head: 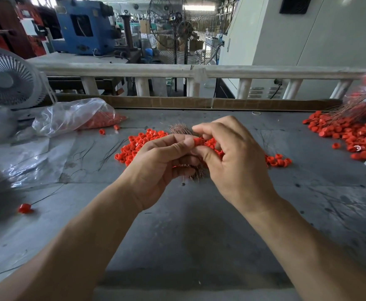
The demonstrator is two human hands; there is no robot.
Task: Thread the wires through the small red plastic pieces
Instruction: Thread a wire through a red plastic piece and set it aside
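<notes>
The grip is shared between both hands, which meet above the middle of the tabletop (pixel 188 224). The right hand (pixel 232 161) pinches a single small red plastic piece (pixel 199 141) between thumb and forefinger, its other fingers loosely curled. The left hand (pixel 162 164) is curled round a bundle of thin copper-coloured wires (pixel 181 129), whose ends fan out above its fingers and again below its palm. The red piece sits right against the left fingertips, so the step in hand looks like feeding one wire end into the piece; whether a wire has already entered cannot be told.

Just behind the hands lies a loose pile of red pieces (pixel 138 144), partly hidden by them. Well apart at the right edge is a larger heap of red pieces with wires (pixel 351 135) trailing from it, probably the finished ones. At the left lies a clear plastic bag (pixel 73 116) holding more red pieces, a white fan (pixel 8 79) behind it.

The next move likely calls for steadying one wire tip apart from the bundle and aligning it with the piece's hole.
</notes>
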